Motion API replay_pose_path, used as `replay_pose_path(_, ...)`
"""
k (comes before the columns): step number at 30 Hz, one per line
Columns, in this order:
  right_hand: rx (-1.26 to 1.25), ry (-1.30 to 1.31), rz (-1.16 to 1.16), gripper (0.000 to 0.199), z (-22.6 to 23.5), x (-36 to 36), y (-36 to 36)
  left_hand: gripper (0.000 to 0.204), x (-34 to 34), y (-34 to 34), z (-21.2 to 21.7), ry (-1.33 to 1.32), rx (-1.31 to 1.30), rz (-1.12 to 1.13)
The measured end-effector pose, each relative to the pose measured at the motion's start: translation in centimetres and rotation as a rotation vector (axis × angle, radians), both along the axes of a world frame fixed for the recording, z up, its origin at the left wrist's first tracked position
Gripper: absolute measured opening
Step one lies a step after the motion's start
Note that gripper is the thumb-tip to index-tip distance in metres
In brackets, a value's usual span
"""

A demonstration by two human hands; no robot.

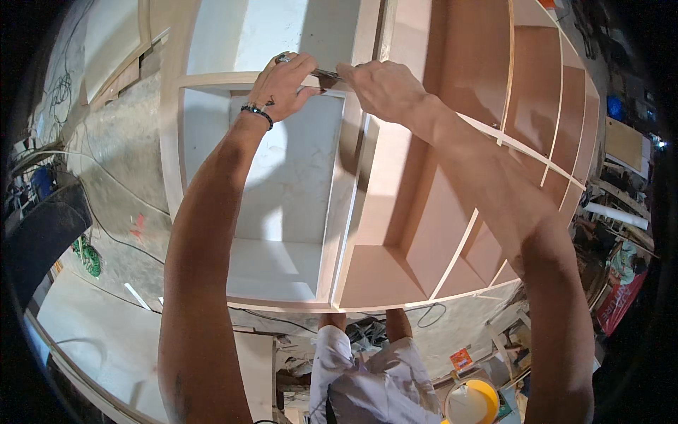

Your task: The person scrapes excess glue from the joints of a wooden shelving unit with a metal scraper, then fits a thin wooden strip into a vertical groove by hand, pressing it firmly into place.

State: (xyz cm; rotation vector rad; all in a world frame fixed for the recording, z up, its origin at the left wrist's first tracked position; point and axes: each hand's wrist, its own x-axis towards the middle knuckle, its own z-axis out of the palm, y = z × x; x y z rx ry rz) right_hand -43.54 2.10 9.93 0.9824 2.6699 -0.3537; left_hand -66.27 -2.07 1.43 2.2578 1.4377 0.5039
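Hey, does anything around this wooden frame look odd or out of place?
Slightly: left of the wooden frame, a bright red mark stands out against the greyish floor. I can't tell whether it's paint.

The view looks from the wearer's head steeply down and slightly forward, through the left lens of a side-by-side pair. White shorts (374, 381) sit at the bottom centre, seen from above. The left arm (201, 240) rises from the lower left, the right arm (551, 304) from the lower right, both close to the lens; the left hand (279, 88) and right hand (385, 88) are farther off, at upper centre. The wide fisheye bows the wooden cabinet frame's (169, 141) lower edge and darkens the corners.
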Motion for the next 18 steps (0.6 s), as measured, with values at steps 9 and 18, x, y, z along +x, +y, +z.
replay_pose_path(9,0.066,-0.069,0.052,0.028,0.0,-0.7,0.3,0.038,-0.6,-0.1,-0.6,0.041,0.019,-0.018)
replay_pose_path(18,-0.037,-0.210,0.032,0.029,0.2,-0.9,1.5,0.034,0.4,0.2,-0.1,0.109,-0.046,0.022)
